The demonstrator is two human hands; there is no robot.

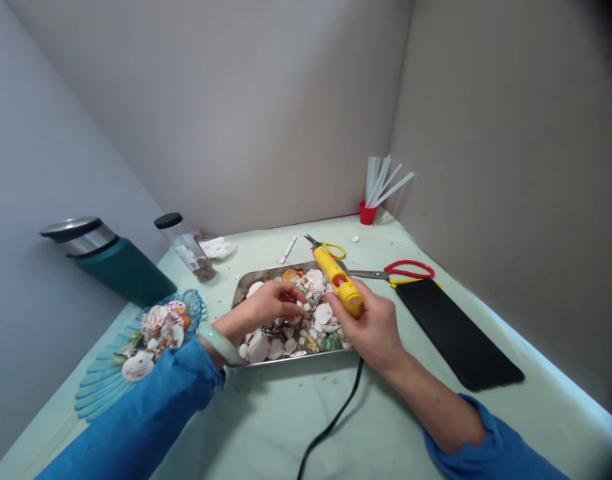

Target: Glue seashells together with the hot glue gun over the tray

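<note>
My right hand point(379, 327) is wrapped around a yellow hot glue gun point(331, 270), its nozzle end pointing away from me and a black cord trailing below. Over the metal tray point(276, 361) of mixed seashells, my left hand point(271, 303) has its thumb and fingers pinched together. A small white shell point(301, 304) shows at those fingertips, partly hidden by them. White, orange, brown and green shells fill the tray; a round white shell point(323, 313) lies between my two hands. The glue gun hides part of the tray's right side.
On the left are a blue scalloped dish point(93, 393) of shells, a teal bottle point(123, 270) and a clear jar point(189, 247). Behind the tray lie a marker point(289, 249) and small scissors point(335, 250). Red-handled scissors point(411, 269), a black phone point(456, 333) and a red cup point(368, 213) of glue sticks sit right.
</note>
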